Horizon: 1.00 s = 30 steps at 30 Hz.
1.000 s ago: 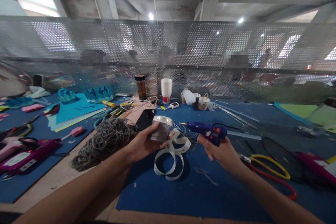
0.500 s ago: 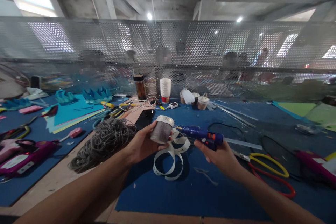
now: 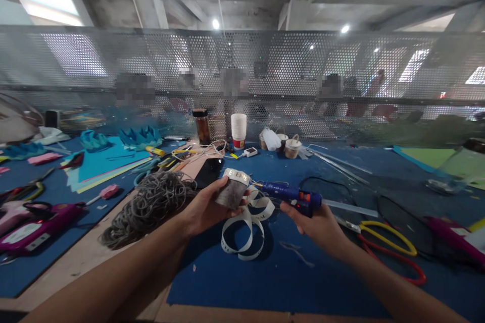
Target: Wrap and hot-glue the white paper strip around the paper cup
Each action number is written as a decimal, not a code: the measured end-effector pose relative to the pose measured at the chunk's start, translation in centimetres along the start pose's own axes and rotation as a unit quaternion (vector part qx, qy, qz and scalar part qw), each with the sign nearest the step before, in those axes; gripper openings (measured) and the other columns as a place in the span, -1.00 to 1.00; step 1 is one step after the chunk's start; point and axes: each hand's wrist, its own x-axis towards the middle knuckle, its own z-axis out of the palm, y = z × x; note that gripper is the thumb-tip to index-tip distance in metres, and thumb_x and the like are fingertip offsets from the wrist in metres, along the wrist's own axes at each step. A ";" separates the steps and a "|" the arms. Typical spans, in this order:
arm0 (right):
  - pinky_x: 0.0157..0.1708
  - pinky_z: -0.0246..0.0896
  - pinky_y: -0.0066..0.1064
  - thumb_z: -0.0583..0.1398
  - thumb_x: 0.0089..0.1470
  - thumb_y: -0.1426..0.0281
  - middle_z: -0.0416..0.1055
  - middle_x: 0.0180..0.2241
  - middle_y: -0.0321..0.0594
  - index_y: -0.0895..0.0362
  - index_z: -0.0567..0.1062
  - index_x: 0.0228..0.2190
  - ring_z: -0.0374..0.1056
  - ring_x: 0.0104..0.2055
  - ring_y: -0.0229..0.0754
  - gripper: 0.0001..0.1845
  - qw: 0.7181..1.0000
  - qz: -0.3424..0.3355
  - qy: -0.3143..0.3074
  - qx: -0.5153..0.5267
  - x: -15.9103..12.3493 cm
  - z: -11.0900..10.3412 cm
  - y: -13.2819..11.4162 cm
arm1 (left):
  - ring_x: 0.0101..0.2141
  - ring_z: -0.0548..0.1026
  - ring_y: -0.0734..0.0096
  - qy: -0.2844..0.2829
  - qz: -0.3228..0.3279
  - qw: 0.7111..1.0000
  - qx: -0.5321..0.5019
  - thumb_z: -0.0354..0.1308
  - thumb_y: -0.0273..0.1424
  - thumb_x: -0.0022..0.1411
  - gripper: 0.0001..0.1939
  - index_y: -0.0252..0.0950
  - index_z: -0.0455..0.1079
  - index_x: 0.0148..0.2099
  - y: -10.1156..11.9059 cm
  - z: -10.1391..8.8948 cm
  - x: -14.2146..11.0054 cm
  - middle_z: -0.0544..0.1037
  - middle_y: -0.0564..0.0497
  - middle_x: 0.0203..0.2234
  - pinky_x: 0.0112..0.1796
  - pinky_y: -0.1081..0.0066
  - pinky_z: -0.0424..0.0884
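Note:
My left hand (image 3: 204, 208) is closed around a small grey cup (image 3: 230, 193), which leans a little. A white ribbon with gold letters (image 3: 238, 175) wraps the cup's upper edge. From there the loose ribbon (image 3: 242, 250) curls down in loops onto the blue mat. In my right hand (image 3: 316, 222) is a blue hot glue gun (image 3: 288, 193), held level, its nozzle pointing left at the ribbon band. The tip is at or very near the cup's right side; whether it touches I cannot tell. A clear glue stick (image 3: 350, 208) sticks out of the gun's back.
Grey yarn (image 3: 151, 207) lies left of my left hand. Scissors with red and yellow handles (image 3: 390, 237) rest by my right forearm. Behind stand paper cups (image 3: 238, 131), a brown jar (image 3: 202, 126) and small covered pots (image 3: 292, 148). A magenta glue gun (image 3: 41, 227) lies at left.
The cup has turned and tilted slightly in my left hand, so more of the ribbon's lettering faces me. My right hand and the glue gun have hardly moved.

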 end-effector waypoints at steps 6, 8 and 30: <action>-0.68 0.01 -0.47 0.20 0.13 0.04 0.15 -0.76 -0.41 0.09 0.30 -0.66 0.10 -0.71 -0.34 -0.50 0.999 -0.001 0.032 -0.022 0.0 0.0 -0.2 | -0.07 0.49 0.12 0.025 0.112 0.984 0.134 0.30 -0.38 0.18 -0.56 -0.27 0.39 0.11 -0.5 0.2 0.0 0.53 -0.18 -0.02 -0.11 0.19 0.46; -0.66 0.03 -0.47 0.20 0.13 0.04 0.17 -0.75 -0.41 0.10 0.33 -0.63 0.12 -0.70 -0.32 -0.52 0.999 -0.006 0.049 -0.021 0.2 0.0 0.1 | -0.07 0.49 0.11 0.040 0.143 0.977 0.155 0.35 -0.40 0.13 -0.52 -0.24 0.38 0.10 -0.5 0.3 0.1 0.52 -0.17 -0.01 -0.14 0.22 0.46; 0.02 0.16 -0.20 0.04 0.21 0.42 0.38 0.07 0.04 0.19 0.26 0.13 0.35 0.02 0.06 -0.55 0.850 -0.121 0.143 -0.492 4.0 -3.6 4.1 | 0.04 0.42 0.07 0.160 0.295 0.852 0.402 0.44 -0.31 -0.07 -0.28 -0.24 0.28 0.14 -0.8 -0.5 0.7 0.49 -0.12 0.00 0.10 0.13 0.28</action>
